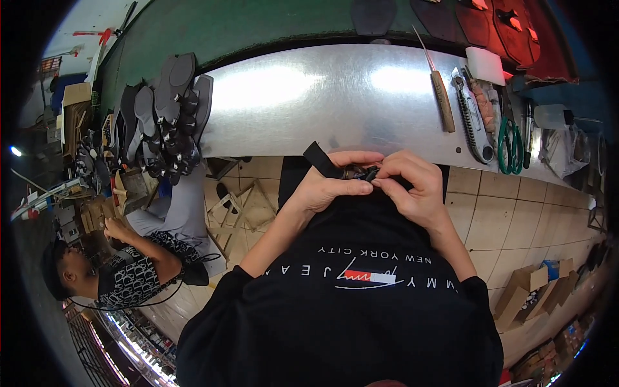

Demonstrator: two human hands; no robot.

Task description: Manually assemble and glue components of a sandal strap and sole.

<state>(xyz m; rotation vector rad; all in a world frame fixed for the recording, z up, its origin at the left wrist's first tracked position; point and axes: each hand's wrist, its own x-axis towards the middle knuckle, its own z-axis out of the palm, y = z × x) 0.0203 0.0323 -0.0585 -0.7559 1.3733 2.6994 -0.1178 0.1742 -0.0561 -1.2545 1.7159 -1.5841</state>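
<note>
My left hand is closed around a black strap, whose wide free end sticks up past the fingers toward the bench. Between my two hands a small dark part of the strap shows, with what looks like a bit of metal on it. The fingertips of my right hand pinch that small part from the right side. Both hands are in front of my chest, at the near edge of the metal bench top. Exactly how the pinched bit is shaped is hidden by the fingers.
Grey sandal soles with black straps are piled on the bench's left. On the right lie a wooden-handled awl, a utility knife and green-handled scissors. Another person sits at left. Cardboard boxes stand on the tiled floor.
</note>
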